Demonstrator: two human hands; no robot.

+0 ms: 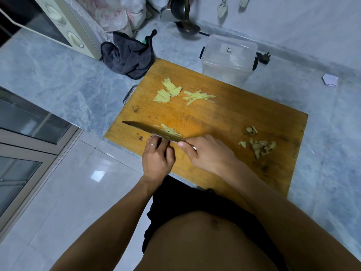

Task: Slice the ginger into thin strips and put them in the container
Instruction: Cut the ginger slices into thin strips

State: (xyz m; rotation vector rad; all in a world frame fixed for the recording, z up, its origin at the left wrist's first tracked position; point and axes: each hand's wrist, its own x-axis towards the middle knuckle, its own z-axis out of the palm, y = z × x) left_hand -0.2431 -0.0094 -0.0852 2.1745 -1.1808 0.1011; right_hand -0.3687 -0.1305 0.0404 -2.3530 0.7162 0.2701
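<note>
Steel knife (152, 132) gripped by right hand (207, 153); left hand (157, 155) fingers curl against blade.

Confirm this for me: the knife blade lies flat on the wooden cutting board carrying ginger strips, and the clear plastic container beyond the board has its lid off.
Not quite. In the head view the clear plastic container beyond the wooden cutting board has its lid on, not off. The rest holds: the knife blade lies flat with ginger strips on it, the right hand gripping the handle.
</note>
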